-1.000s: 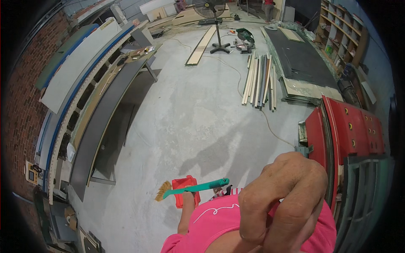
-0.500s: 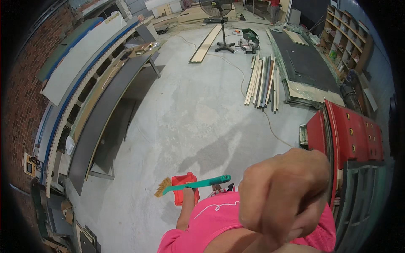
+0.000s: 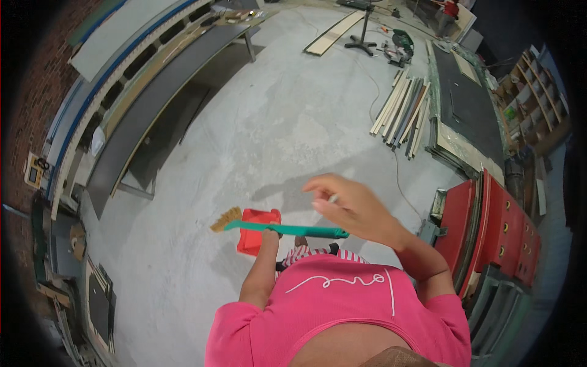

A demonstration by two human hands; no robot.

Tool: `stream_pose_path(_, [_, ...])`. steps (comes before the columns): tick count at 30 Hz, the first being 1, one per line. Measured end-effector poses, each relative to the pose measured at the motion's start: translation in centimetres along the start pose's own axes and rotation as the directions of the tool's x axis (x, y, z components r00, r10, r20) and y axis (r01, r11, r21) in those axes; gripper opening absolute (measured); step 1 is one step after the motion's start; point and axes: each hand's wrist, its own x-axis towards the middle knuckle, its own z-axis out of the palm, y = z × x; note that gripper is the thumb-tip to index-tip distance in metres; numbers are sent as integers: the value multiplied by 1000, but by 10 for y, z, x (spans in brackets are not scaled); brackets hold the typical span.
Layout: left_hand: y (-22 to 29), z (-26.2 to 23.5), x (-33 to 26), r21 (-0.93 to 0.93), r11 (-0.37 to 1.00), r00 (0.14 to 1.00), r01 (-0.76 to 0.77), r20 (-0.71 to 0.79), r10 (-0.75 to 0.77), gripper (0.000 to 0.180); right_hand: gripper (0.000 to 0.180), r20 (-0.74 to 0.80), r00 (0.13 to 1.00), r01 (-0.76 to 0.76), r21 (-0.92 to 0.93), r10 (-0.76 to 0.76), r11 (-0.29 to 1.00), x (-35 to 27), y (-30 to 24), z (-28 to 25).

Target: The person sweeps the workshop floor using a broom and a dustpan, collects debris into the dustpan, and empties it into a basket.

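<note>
My left hand (image 3: 272, 230) is closed around the teal handle of a hand brush (image 3: 312, 232), held level in front of my body. The brush's tan bristles (image 3: 227, 219) point left. Just behind and below the handle is a red dustpan (image 3: 259, 243); whether my left hand also grips it I cannot tell. My right hand (image 3: 345, 205) is raised above the handle's right end, apart from it. Its index finger and thumb are spread, and a small pale spot shows between the fingers, too small to name.
A long dark-topped bench (image 3: 165, 104) runs along the left. Several wood strips (image 3: 400, 113) lie on the floor ahead at right, near a miter saw (image 3: 400, 48) and a cable. Red panels (image 3: 498, 223) stand close on my right. A person (image 3: 449, 15) is far back.
My right hand has dropped from close before the camera to over the brush handle, its fingers opening from a curl. The view has tilted down; the brush stays in my left hand.
</note>
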Motion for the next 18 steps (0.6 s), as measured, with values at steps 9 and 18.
stream_pose_path(9, [-11, 99, -4, -455, 886, 894, 91, -354, -274, 16, 53, 227, 937, 2, -762, 264, 648, 30, 205, 109])
stream_pose_path(18, [-16, 169, -2, -77, 985, 940, 154, -295, -170, 23, 38, -5, 768, -472, -681, 640, 561, 41, 287, 129])
